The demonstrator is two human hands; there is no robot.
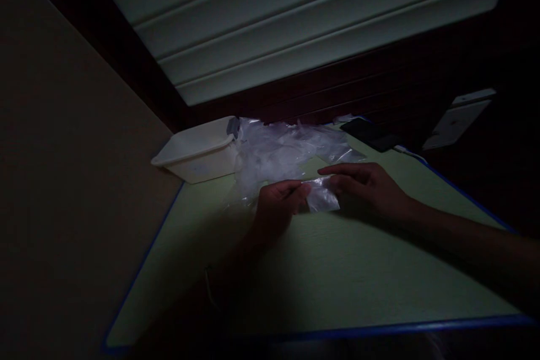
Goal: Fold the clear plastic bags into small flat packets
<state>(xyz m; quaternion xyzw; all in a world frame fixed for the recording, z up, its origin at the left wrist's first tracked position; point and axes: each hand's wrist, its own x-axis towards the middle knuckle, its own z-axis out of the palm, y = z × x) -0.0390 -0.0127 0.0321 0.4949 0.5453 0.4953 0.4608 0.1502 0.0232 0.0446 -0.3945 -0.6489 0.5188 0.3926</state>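
Observation:
The scene is dim. My left hand [276,207] and my right hand [366,187] meet over a pale green table [337,275]. Between them is a small clear plastic bag [321,196]. The left hand pinches its left edge with curled fingers. The right hand's fingers lie over its right end and top, closed on it. Just behind the hands lies a heap of clear plastic bags [282,153].
A white plastic tub [198,152] stands at the table's far left corner. A dark phone [371,134] with a white cable lies at the far right. A white box [459,118] sits beyond the right edge. The table has a blue rim, with a wall on the left.

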